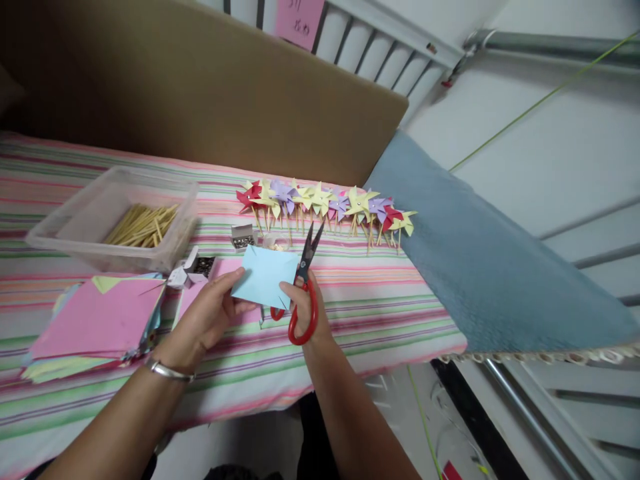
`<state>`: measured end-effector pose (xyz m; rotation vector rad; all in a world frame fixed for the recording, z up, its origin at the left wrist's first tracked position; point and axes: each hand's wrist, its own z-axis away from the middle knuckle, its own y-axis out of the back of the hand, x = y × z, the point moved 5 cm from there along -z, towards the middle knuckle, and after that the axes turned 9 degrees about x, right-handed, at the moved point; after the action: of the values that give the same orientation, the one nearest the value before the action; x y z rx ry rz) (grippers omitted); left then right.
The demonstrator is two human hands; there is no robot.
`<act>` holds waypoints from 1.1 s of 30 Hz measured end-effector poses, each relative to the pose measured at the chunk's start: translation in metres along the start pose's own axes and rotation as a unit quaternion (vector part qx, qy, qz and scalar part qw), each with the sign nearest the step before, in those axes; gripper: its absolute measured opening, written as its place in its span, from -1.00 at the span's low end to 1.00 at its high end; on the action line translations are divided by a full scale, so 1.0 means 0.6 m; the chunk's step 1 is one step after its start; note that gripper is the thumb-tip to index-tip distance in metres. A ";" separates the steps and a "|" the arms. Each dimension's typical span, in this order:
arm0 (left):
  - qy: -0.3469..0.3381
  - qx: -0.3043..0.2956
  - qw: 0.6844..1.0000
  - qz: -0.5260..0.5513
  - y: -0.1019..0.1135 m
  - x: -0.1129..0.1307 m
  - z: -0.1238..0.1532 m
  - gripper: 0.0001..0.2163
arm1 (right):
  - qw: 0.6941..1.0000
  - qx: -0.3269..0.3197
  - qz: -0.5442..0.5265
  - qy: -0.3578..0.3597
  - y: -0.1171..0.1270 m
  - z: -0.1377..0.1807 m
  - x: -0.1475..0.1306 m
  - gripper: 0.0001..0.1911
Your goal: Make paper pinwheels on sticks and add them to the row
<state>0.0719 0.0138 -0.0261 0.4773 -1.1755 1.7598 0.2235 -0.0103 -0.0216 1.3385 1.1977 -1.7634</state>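
My left hand (207, 317) pinches the left edge of a light blue paper square (265, 275) held above the striped cloth. Its right edge rests against the fingers of my right hand (305, 310), which grips red-handled scissors (303, 293). The dark blades point up and away, slightly parted, just right of the paper. A silver bracelet circles my left wrist.
A stack of pink, yellow and blue paper squares (97, 323) lies at left. A clear plastic tub (65, 223) holds wooden sticks. Small boxes of pins (200, 265) sit near the paper. A row of finished pinwheels (325, 203) lies behind. A blue blanket (480, 267) covers the right.
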 end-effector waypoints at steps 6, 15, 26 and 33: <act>0.009 -0.006 0.998 0.066 -0.018 -0.032 0.009 -0.82 | 0.999 0.038 -0.024 0.009 -0.016 0.003 0.002 -0.65; -0.143 0.119 0.978 0.098 0.024 0.021 -0.009 -0.72 | 0.993 -0.032 0.109 0.018 -0.042 0.023 0.010 -0.62; -0.241 0.184 0.949 0.090 0.067 0.096 -0.001 -0.69 | 0.945 -0.214 0.236 -0.076 -0.076 0.099 0.000 -0.63; -0.229 0.169 0.952 0.116 0.071 0.101 -0.005 -0.74 | 0.924 -0.212 0.281 -0.147 -0.075 0.103 0.017 -0.67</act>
<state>0.0060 0.0412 -0.0049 1.0312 -1.2840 2.1392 0.1567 -0.0484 -0.0135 0.9840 0.8482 -1.1565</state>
